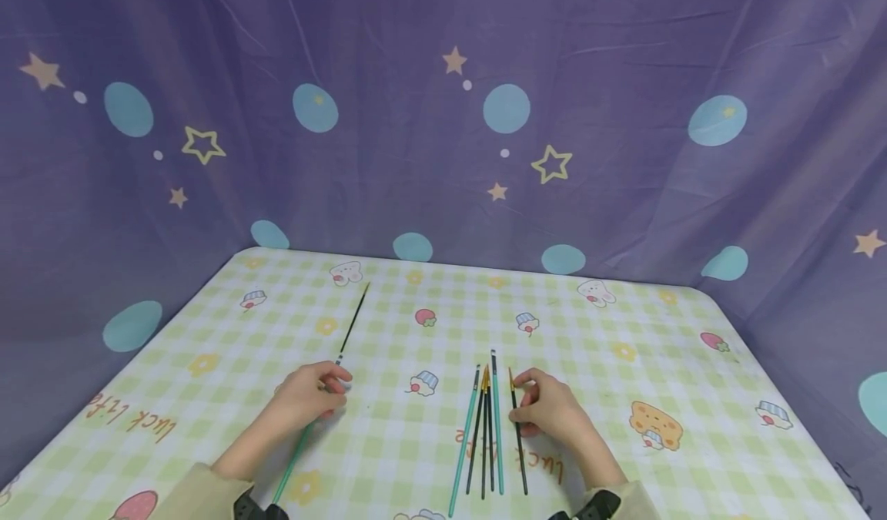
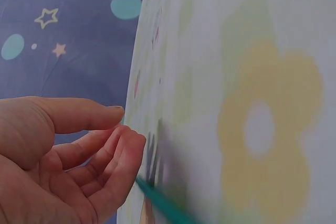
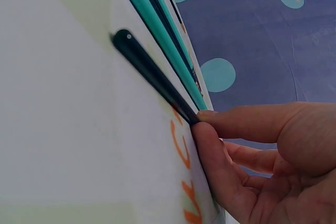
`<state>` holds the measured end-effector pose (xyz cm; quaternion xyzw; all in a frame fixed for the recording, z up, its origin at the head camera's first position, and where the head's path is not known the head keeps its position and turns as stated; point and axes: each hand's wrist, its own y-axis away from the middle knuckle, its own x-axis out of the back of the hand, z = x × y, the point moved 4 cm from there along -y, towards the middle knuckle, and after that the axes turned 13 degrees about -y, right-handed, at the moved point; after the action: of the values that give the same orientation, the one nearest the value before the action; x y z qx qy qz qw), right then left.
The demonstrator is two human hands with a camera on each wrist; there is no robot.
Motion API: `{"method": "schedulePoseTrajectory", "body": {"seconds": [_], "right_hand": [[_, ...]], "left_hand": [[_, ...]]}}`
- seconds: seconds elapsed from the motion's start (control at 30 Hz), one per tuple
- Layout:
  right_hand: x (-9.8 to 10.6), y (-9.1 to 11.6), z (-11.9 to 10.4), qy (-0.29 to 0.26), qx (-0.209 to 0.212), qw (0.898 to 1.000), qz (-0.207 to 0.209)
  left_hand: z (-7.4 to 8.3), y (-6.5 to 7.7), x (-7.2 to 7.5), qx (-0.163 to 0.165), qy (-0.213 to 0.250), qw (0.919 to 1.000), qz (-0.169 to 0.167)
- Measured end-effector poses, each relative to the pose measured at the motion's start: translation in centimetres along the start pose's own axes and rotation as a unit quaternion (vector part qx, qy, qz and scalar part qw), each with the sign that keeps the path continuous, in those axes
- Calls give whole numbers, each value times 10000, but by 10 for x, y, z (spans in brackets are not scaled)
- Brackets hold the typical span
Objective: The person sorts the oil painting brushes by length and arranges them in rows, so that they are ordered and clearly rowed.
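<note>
In the head view my left hand (image 1: 312, 390) is over a green-handled paintbrush (image 1: 292, 462) lying on the table. Its fingers are loosely bent, and the left wrist view shows nothing gripped between thumb and fingers, with the green handle (image 2: 163, 203) passing behind them. Beyond that brush, nearly in line with it, lies a black paintbrush (image 1: 354, 320). With thumb and index fingertip, my right hand (image 1: 550, 406) pinches another black paintbrush (image 3: 152, 77), close to the tabletop. Just left of it lies a bunch of several green and black paintbrushes (image 1: 463, 443), bristles pointing away from me.
A checked tablecloth (image 1: 388, 466) printed with flowers, cupcakes and strawberries covers the table. Behind and beside the table hangs a purple curtain (image 1: 416, 158) with stars and teal dots. A wide stretch of cloth separates the two groups of brushes.
</note>
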<state>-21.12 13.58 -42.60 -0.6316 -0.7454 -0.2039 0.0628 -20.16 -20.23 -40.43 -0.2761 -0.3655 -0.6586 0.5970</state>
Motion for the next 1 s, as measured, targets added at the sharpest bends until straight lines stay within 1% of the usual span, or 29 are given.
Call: {"method": "schedulePoseTrajectory", "body": {"seconds": [0.17, 0.3, 0.63, 0.8, 1.0], "right_hand": [[-1, -1, 1, -24, 53, 10000, 27], [-1, -1, 2, -15, 75, 10000, 5], [0, -1, 1, 29, 78, 10000, 3], [0, -1, 0, 32, 71, 10000, -10], [-1, -1, 1, 20, 76, 10000, -18]], "left_hand": [[15, -6, -12, -153, 416, 9990, -38], [25, -11, -21, -175, 424, 9989, -21], [44, -22, -40, -453, 607, 9971, -101], [54, -22, -50, -630, 626, 9959, -171], [69, -19, -62, -944, 849, 9910, -420]]}}
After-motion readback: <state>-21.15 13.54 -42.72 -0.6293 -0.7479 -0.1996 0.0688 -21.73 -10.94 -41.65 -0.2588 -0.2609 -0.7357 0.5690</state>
